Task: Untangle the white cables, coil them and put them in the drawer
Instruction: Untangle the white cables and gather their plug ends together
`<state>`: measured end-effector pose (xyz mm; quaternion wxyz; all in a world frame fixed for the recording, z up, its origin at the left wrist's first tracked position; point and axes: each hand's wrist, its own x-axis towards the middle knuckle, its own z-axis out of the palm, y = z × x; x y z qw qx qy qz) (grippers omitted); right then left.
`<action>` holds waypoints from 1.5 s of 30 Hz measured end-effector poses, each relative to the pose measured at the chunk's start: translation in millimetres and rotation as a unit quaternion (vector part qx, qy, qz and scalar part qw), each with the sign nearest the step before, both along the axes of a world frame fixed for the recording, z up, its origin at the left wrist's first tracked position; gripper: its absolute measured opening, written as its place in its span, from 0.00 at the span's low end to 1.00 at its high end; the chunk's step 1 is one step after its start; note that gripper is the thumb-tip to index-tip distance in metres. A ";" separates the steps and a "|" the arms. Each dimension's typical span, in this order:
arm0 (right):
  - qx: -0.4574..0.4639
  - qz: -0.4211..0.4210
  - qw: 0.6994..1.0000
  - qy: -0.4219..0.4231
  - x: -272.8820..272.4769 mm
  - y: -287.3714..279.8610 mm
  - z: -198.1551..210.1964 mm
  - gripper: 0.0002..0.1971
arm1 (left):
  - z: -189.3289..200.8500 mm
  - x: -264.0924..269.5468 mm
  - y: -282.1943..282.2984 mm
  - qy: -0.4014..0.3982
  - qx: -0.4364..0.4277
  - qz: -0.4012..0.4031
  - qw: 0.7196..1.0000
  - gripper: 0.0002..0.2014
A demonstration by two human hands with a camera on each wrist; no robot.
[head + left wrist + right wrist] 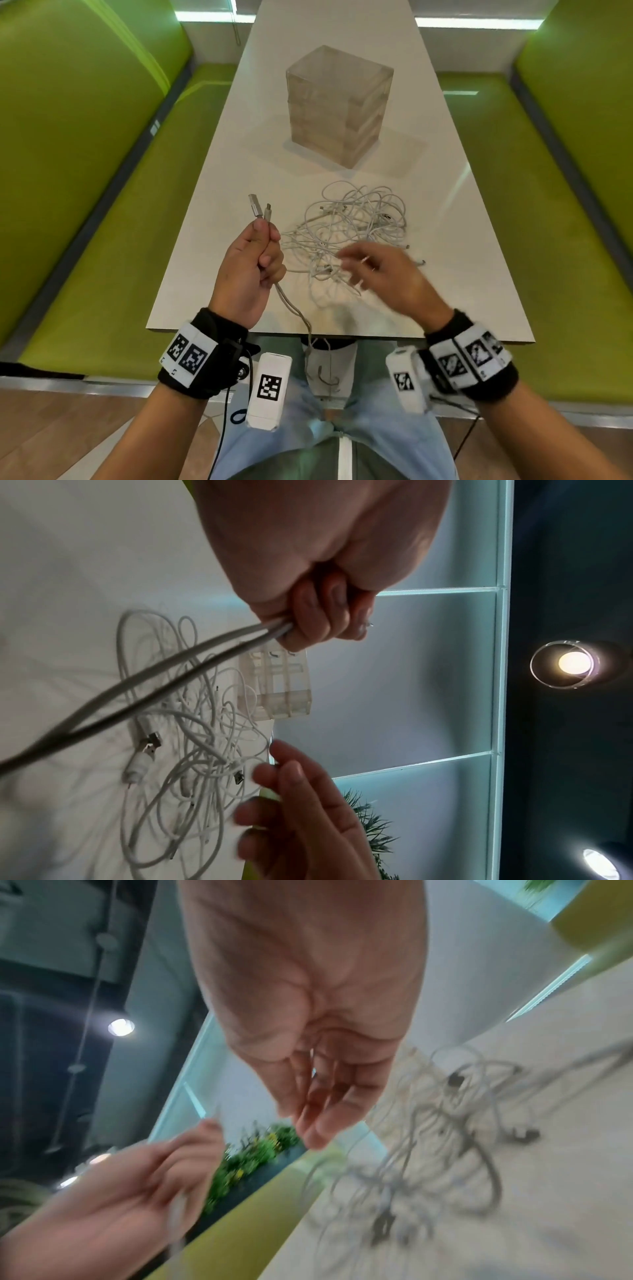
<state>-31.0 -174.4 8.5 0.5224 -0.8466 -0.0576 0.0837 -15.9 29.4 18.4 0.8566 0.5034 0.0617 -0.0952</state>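
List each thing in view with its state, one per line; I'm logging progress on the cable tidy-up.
Left hand: grips one cable, doubled.
Held cable: both plug ends up, loop hanging off the table edge.
Right hand: fingers loose, holds nothing, blurred, over the tangle.
Cable tangle: knotted, uncoiled, lying on the table.
Drawer unit: clear, upright, drawers appear closed.

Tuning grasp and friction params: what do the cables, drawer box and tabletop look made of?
Cables: thin white, probably rubbery plastic jacket, since they lie in loose limp loops; the plugs above the left hand look like bare metal, grey and shiny.
Drawer box: translucent, likely frosted plastic; the stacked drawers show through its walls.
Tabletop: smooth off-white, maybe laminate; semi-gloss, with a light streak reflected.
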 end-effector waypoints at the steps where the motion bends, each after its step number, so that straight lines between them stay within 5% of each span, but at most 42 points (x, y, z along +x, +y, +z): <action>1: -0.003 -0.056 0.998 -0.012 12.0 -13.1 3.7 0.07 | -0.6 -0.1 -1.0 0.003 0.002 -0.002 1.000 0.15; 5: -0.092 -0.157 0.983 0.003 54.5 -53.2 3.8 0.07 | -1.2 -1.1 -4.7 0.006 0.001 -0.014 1.000 0.16; 10: -0.209 -0.100 0.970 0.075 71.8 -40.0 -15.8 0.29 | -2.6 -2.1 -9.2 0.002 0.007 -0.030 1.000 0.15; 14: -0.144 -0.064 0.986 0.062 69.8 -29.8 -21.4 0.12 | -3.5 -4.2 -10.5 0.001 0.026 -0.043 0.999 0.15; 17: -0.044 -0.141 0.988 0.054 67.7 -46.8 -13.2 0.08 | -5.6 -3.9 -6.3 0.002 0.031 -0.040 0.999 0.16; 24: -0.324 -0.013 0.938 0.119 50.6 -84.7 -32.3 0.09 | -7.5 -0.1 -11.7 -0.005 0.024 -0.052 0.998 0.15; 27: -0.245 -0.043 0.961 0.122 46.0 -83.1 -27.7 0.05 | -7.9 -0.5 -14.6 -0.016 0.038 -0.051 0.998 0.15; 30: 0.023 -0.053 0.985 0.162 35.0 -75.8 -4.2 0.13 | -10.3 -0.5 -17.9 -0.037 0.053 -0.045 0.997 0.12; 33: 0.218 -0.032 0.965 0.143 22.5 -52.2 18.3 0.19 | -13.3 -2.1 -26.3 -0.058 0.062 -0.057 0.995 0.08; 37: 0.342 0.010 0.931 0.130 18.3 -19.6 25.2 0.14 | -17.1 -4.5 -43.0 -0.065 0.089 -0.049 0.993 0.08; 39: 0.320 -0.007 0.943 0.089 19.4 -7.6 22.6 0.12 | -19.2 -4.9 -48.1 -0.056 0.096 -0.033 0.993 0.08; 42: 0.146 -0.086 0.985 -0.032 23.8 6.4 13.7 0.04 | -21.2 -4.3 -51.6 -0.033 0.077 -0.009 0.996 0.10; 45: 0.108 -0.118 0.982 -0.097 23.7 17.3 9.9 0.02 | -21.0 -3.9 -52.2 -0.014 0.044 0.001 0.999 0.10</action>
